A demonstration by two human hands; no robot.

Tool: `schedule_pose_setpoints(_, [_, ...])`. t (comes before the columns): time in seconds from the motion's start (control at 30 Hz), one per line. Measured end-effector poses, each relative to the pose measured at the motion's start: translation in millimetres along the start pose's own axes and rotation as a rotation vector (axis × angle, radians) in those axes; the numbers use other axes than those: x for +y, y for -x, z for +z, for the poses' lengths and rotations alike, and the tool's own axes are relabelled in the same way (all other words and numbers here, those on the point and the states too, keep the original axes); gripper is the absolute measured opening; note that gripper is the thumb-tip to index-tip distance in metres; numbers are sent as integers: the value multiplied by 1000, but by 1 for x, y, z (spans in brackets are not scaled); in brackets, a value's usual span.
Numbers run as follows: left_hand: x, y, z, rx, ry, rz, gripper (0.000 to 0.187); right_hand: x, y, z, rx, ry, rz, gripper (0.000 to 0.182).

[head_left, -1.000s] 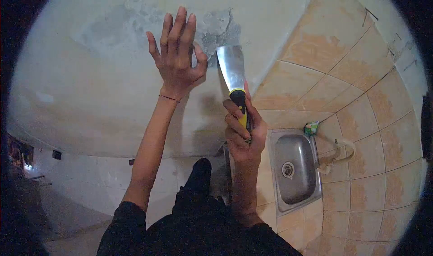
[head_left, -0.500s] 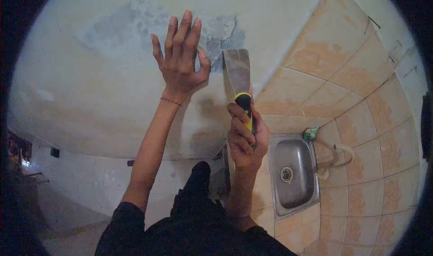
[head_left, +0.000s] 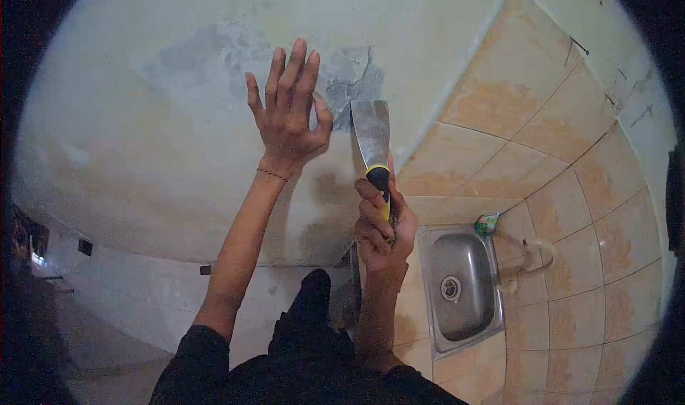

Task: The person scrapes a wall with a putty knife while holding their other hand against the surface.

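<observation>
My left hand (head_left: 289, 123) lies against the painted wall (head_left: 178, 148) with its fingers spread, over part of a grey patch of bare, flaking plaster (head_left: 203, 55). In my right hand (head_left: 385, 230) is a putty knife (head_left: 372, 130) with a wide metal blade and a black and yellow handle, the fingers wrapped round the handle. The blade points up the wall, its edge at the lower right of the patch, beside a cracked piece of plaster (head_left: 346, 84). A thin cord circles my left wrist.
To the right a steel sink (head_left: 464, 284) is set in a tiled counter, with a green packet (head_left: 487, 224) at its corner and a pale tap (head_left: 539, 255) beyond. Beige tiles (head_left: 492, 134) cover the adjoining wall. Below are a white tiled floor (head_left: 171, 280) and my dark-clad leg.
The whole view has shifted, so the wall, both hands and the putty knife sit a little lower in it. Both hands keep much the same pose, and the blade stays near the patch's edge.
</observation>
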State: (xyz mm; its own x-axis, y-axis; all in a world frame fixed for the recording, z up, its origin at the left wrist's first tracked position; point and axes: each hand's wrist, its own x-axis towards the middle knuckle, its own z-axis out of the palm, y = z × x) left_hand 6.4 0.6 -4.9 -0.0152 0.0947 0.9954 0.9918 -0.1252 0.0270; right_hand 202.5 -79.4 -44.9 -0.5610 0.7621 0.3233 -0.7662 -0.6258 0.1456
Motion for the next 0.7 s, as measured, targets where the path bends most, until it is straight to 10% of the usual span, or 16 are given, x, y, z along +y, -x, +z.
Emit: schedule_pose_setpoints(0.7, [1,-1,-2,-12,49,-13,68,3,1,-9,60,202,-56,53])
